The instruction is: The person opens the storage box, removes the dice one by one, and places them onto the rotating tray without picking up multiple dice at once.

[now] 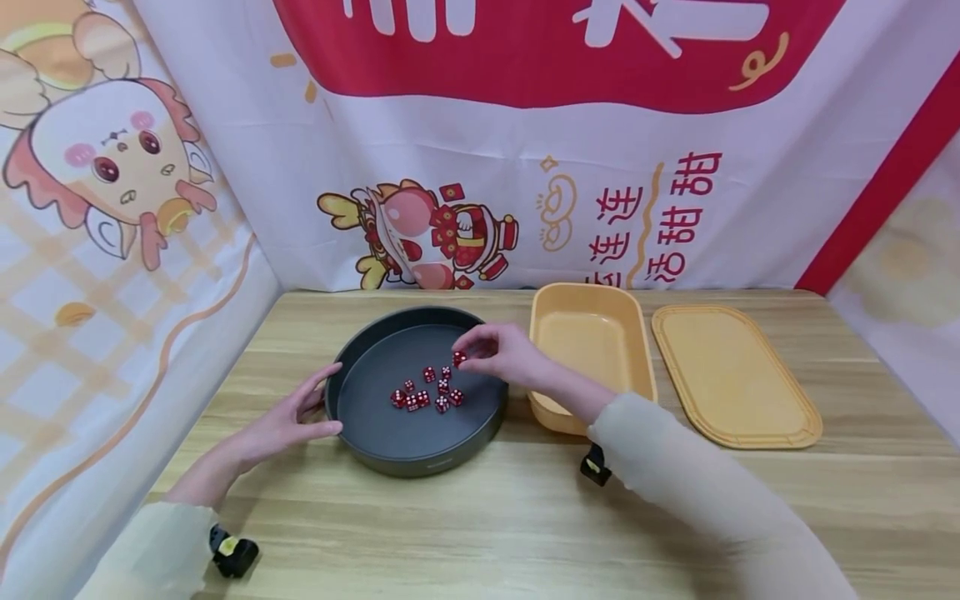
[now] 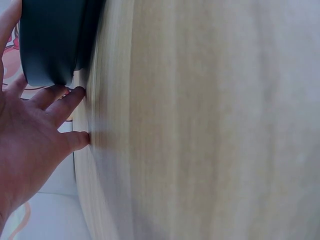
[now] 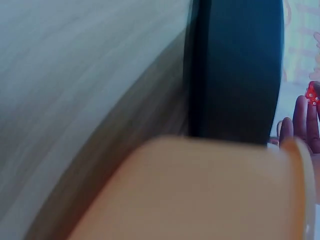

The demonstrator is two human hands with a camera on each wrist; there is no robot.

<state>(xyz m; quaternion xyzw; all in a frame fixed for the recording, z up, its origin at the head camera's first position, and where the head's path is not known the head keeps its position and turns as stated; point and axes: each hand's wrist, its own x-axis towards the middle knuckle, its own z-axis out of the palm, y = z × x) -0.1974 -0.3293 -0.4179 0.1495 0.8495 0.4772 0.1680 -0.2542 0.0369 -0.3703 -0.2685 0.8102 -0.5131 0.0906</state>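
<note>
A round dark grey pan [image 1: 382, 354] stands on the table, with several red dice [image 1: 442, 403] with white pips lying loosely grouped on its floor. My left hand [image 1: 273, 427] is at the pan's left side, thumb and fingers spread against the wall and rim. In the left wrist view its fingers, fairly straight, touch the pan's outer side. Over the right part of the pan, my right hand [image 1: 512, 357] pinches one red die [image 1: 459, 358] between thumb and fingertips. That die also shows at the edge of the right wrist view, above the rim.
Just right of the pan stands a deep yellow-orange plastic box [image 1: 588, 337], its front partly behind my right forearm. Farther right, a matching lid [image 1: 735, 375] lies flat on the wooden table [image 1: 480, 525]. Printed cloth [image 1: 495, 133] hangs behind and at both sides.
</note>
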